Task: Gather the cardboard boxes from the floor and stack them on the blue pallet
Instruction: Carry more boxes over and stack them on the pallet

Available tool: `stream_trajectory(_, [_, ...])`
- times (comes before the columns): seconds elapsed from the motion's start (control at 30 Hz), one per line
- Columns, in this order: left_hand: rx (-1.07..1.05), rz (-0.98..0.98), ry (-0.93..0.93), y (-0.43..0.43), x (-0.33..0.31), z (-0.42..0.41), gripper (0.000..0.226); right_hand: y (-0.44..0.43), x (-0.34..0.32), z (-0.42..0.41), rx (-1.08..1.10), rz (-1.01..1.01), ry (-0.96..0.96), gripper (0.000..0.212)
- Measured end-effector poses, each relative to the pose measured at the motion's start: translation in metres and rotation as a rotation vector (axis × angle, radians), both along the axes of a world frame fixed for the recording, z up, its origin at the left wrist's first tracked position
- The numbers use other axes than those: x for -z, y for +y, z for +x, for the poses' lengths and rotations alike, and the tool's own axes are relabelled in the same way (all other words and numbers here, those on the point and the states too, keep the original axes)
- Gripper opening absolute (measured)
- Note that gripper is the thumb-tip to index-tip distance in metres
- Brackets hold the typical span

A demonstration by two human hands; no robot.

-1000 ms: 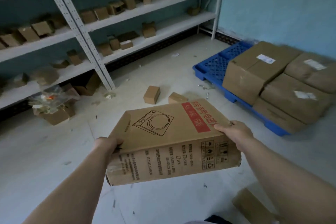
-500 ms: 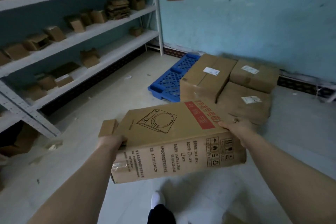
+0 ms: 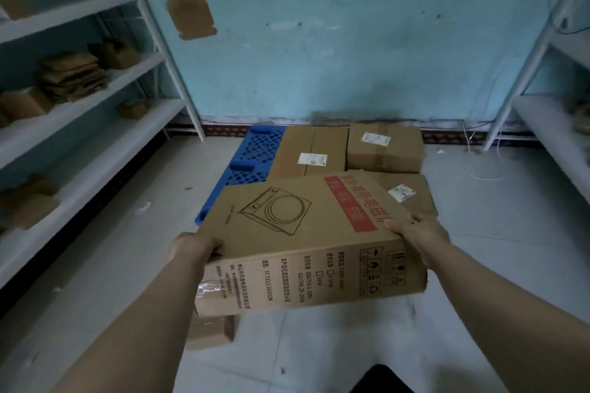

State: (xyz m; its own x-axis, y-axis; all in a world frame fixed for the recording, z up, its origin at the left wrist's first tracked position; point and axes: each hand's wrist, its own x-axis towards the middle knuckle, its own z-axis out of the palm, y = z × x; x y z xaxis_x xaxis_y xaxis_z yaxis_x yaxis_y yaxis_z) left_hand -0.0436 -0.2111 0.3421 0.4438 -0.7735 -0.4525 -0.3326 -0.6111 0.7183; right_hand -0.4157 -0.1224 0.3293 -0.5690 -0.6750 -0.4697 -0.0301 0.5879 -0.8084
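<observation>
Through the head camera, my left hand [image 3: 191, 247] grips the near left corner of the printed box [image 3: 303, 233], with the fingers curled round the edge and their tips hidden beneath it. My right hand [image 3: 415, 230] holds the right edge, thumb laid on the top face and the other fingers wrapped down the side. The box hangs tilted in the air between them, above the floor [image 3: 319, 344] and just short of the blue pallet [image 3: 252, 156], which lies against the far wall. Its top face shows a line drawing of a front-loading washer and a red band of Chinese characters. On the side facing me I can read "37.5X13.5X45CM" and "GB4706.1-2005", beside a block of handling symbols. On the pallet sit a rear left box [image 3: 311, 153], a rear right box [image 3: 384, 147] and a near box [image 3: 412, 191], each with a white label too small to read. My load hides much of the near box. A small box [image 3: 210, 330] on the floor peeks out from under it.
</observation>
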Motion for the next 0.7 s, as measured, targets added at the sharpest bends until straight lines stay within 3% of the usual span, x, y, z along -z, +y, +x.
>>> stream_trajectory(0.23, [0.045, -0.002, -0.035, -0.126, 0.003, -0.054, 0.026, -0.109, 0.007, -0.049, 0.045, -0.034, -0.111, 0.058])
stream_trajectory(0.4, [-0.040, 0.024, 0.009, -0.187, 0.012, -0.067, 0.032, -0.191, -0.001, -0.076, -0.035, -0.026, -0.071, 0.051])
stream_trajectory(0.57, [-0.102, 0.007, 0.006, -0.238, 0.012, -0.079, 0.027, -0.264, 0.003, -0.087, -0.122, -0.035, -0.018, 0.067])
stream_trajectory(0.7, [-0.096, 0.055, -0.014, -0.290, 0.026, -0.080, 0.037, -0.316, 0.013, -0.091, -0.128, 0.031, -0.028, 0.072])
